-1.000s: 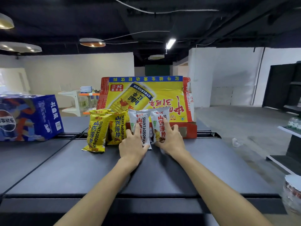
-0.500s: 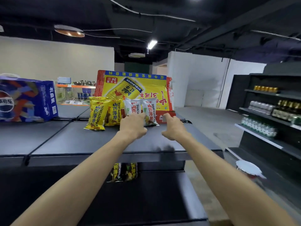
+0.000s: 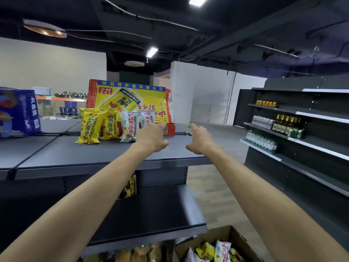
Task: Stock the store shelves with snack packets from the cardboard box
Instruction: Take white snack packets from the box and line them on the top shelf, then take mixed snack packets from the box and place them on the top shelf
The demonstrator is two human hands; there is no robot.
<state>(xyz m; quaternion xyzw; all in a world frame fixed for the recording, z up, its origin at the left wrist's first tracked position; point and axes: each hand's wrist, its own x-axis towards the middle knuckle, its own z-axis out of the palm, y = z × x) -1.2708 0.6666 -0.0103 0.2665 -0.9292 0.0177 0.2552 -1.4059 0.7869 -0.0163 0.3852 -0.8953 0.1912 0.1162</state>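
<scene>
Your left hand point(image 3: 153, 138) hovered empty and loose-fingered just right of the white snack packets point(image 3: 130, 127) on the top shelf point(image 3: 75, 156), your right hand point(image 3: 200, 141) likewise relaxed, farther right

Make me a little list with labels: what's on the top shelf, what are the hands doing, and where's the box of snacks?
top shelf: two yellow packets and two white packets, standing in front of a red and yellow carton
left hand: over the shelf near the white packets, holding nothing
right hand: fingers relaxed, holding nothing
cardboard box: low at the front, open, packets inside
drink shelves: far right, bottles and cans
</scene>
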